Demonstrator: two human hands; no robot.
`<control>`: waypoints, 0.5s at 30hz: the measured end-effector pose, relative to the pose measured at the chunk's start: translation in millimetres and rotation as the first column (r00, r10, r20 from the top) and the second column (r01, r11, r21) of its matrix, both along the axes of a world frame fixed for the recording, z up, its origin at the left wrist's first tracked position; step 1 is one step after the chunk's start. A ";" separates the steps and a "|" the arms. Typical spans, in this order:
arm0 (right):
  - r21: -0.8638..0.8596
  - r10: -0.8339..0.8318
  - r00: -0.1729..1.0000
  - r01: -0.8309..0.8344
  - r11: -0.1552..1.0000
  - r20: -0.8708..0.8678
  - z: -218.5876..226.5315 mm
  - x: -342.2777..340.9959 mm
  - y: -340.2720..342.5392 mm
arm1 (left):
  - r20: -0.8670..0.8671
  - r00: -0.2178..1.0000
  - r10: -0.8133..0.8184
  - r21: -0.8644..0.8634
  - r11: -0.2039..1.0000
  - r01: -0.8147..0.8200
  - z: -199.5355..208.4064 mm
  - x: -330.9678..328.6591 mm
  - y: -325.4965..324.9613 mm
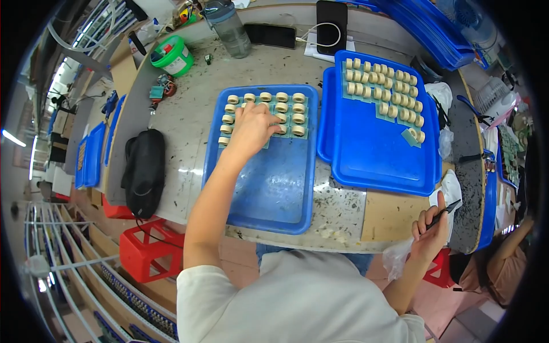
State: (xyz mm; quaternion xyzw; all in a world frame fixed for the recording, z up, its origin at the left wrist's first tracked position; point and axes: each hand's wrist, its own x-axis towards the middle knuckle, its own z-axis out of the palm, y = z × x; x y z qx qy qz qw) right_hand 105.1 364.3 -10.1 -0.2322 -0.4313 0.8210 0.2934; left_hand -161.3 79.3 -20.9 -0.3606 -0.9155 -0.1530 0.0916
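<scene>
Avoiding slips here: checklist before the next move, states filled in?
1. Left hand at the cream ring parts in the left tray: ok.
2. Left hand's grip on a single part: cannot tell, hidden from this view.
3. Dark hand tool held in right hand: ok.
4. Flat seating of left tray on workbench: ok.
5. Neat rows on right tray: not ok, the lowest green board sits askew.
6. Clean workbench: not ok, dark scraps scattered.

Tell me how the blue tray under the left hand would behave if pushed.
The blue tray would probably slide flat rather than tip, being broad and shallow. Its raised rim suggests a fairly stiff shell. Cream ring-shaped pieces bunched at its far end may make that end heavier.
</scene>
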 end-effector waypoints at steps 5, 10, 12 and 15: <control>0.002 -0.006 1.000 0.006 1.000 0.020 -5.7 3.4 2.3 | -0.009 1.000 0.001 0.006 1.000 -0.001 -1.9 -1.8 1.2; 0.023 -0.001 1.000 0.001 1.000 0.028 -5.7 -0.6 2.8 | 0.024 1.000 0.014 0.053 0.998 -0.015 -4.9 -2.1 2.2; 0.020 0.030 1.000 -0.030 0.999 0.008 -7.4 -1.4 4.1 | 0.043 0.999 0.018 0.044 0.999 -0.020 -3.7 -2.4 3.5; -0.031 0.027 1.000 -0.027 0.999 0.009 -2.6 -5.9 -2.1 | 0.063 0.998 0.014 0.050 0.999 -0.017 -3.6 -1.9 3.6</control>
